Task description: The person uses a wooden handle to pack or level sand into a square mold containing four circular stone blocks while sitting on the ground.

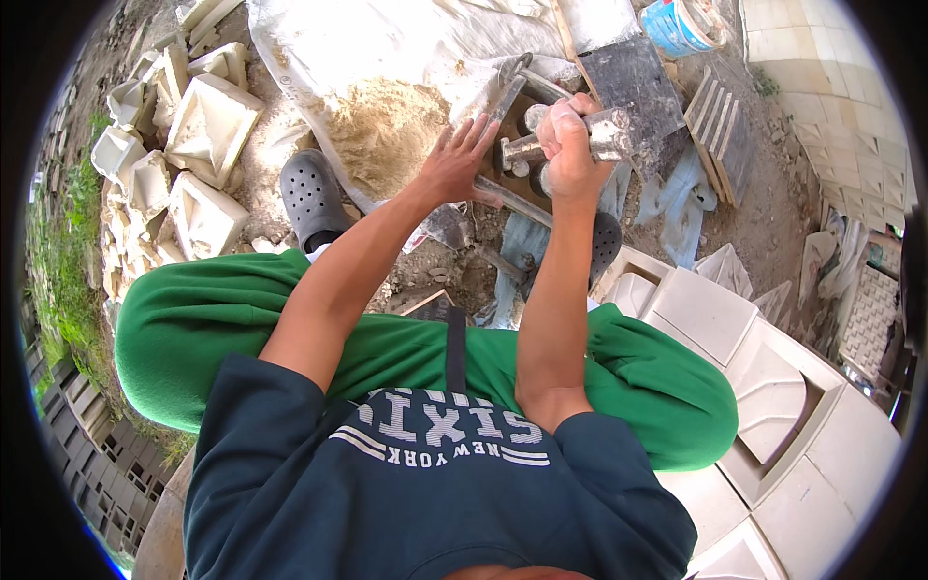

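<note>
My right hand [572, 147] is closed around a dusty, hammer-like metal tool [611, 135] with a thick, rounded end. The tool lies crosswise above a metal frame [517, 203], and my fingers hide its middle. Light-coloured round pieces [533, 118] show inside the frame, partly covered by the tool and hand. My left hand [458, 160] is spread flat at the frame's left side, fingers stretched and holding nothing. Beyond that hand lies a heap of pale sandy powder [387, 130] on a white plastic sheet [333, 34].
Pale cast blocks [213, 130] are piled at the left. A dark board [633, 85], a slatted panel [720, 130] and a blue-and-white bucket [681, 27] stand to the far right. Cream blocks [701, 314] are stacked by my right knee. Blue cloth [681, 203] lies on the dirt.
</note>
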Demonstrator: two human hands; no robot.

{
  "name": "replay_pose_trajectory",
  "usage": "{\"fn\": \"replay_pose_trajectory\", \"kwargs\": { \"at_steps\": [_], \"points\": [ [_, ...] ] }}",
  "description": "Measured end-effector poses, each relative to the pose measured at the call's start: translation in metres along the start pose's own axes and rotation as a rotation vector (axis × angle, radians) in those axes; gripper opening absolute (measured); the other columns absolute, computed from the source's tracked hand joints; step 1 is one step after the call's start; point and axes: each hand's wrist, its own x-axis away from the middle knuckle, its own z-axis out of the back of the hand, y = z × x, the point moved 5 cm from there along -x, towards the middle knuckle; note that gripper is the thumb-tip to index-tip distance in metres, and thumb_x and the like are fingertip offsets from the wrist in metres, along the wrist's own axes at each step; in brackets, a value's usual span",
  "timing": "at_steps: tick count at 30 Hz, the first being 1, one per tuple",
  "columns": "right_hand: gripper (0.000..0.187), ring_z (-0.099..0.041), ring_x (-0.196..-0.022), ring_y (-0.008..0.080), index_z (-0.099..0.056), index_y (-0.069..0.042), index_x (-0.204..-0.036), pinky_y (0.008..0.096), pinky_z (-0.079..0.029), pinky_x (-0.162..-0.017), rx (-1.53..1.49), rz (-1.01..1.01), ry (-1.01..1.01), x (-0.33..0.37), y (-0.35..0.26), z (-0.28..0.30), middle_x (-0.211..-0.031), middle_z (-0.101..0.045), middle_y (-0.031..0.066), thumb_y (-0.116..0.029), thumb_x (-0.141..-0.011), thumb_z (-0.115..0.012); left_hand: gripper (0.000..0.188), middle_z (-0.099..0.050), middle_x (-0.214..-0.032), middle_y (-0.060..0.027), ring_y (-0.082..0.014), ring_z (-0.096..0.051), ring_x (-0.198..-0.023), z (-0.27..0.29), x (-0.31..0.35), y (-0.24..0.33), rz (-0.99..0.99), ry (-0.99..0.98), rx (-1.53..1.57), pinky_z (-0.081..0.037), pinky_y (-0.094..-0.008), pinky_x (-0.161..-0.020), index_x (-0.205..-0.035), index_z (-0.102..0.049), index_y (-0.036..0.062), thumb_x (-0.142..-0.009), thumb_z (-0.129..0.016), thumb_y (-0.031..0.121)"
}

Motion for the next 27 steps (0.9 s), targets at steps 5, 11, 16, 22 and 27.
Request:
{"fn": "replay_pose_trajectory", "kwargs": {
  "at_steps": [5,11,16,22,27],
  "points": [
    [0.016,-0.04,-0.049,0.0059,-0.053,0.0,-0.065,0.0219,-0.029,-0.045,-0.055,-0.02,-0.035,0.007,-0.017,-0.005,-0.057,-0.047,-0.0006,-0.009,-0.077,-0.058,0.135,-0.012,-0.153,-0.0242,-0.0396,-0.024,-0.139,-0.001,-0.002,-0.005,0.145,-0.152,0.059,-0.025,-0.0559,-0.11,-0.151,0.001,0.0214,-0.051,-0.071,0.077],
    [0.017,-0.037,-0.046,0.0067,-0.049,-0.001,-0.065,0.0236,-0.026,-0.041,-0.15,-0.028,-0.177,0.007,-0.028,-0.007,-0.056,-0.042,-0.0004,-0.008,-0.078,-0.057,0.134,-0.015,-0.152,-0.0242,-0.0396,-0.024,-0.139,-0.007,0.002,-0.006,0.134,-0.083,0.021,-0.027,-0.0555,-0.109,-0.151,0.0,0.0203,-0.052,-0.07,0.077],
    [0.011,-0.035,-0.046,0.0064,-0.051,-0.001,-0.069,0.0247,-0.026,-0.042,-0.144,-0.11,-0.185,0.011,-0.006,-0.003,-0.057,-0.043,-0.0007,-0.003,-0.078,-0.056,0.125,-0.015,-0.153,-0.02,-0.0347,-0.015,-0.142,-0.002,0.007,-0.005,-0.076,0.162,-0.055,-0.016,-0.0481,-0.115,-0.15,-0.011,0.0088,-0.06,-0.067,0.075],
    [0.005,-0.036,-0.046,0.0077,-0.052,0.001,-0.079,0.0256,-0.028,-0.042,-0.312,0.049,-0.152,0.006,-0.038,0.005,-0.058,-0.043,0.0006,-0.003,-0.079,-0.056,0.128,-0.014,-0.153,-0.0216,-0.034,-0.016,-0.142,0.001,0.016,-0.014,-0.023,0.183,0.069,-0.016,-0.0469,-0.116,-0.148,-0.008,0.0012,-0.061,-0.07,0.071],
    [0.024,-0.028,-0.043,0.009,-0.035,-0.009,-0.062,0.0264,-0.025,-0.041,-0.079,-0.059,0.04,0.004,-0.003,0.01,-0.051,-0.033,0.0,-0.009,-0.083,-0.047,0.135,-0.014,-0.152,-0.0261,-0.0371,-0.02,-0.14,-0.013,0.01,-0.004,0.044,0.087,0.11,-0.02,-0.0487,-0.114,-0.148,-0.002,-0.0009,-0.058,-0.075,0.068]
  ]
}}
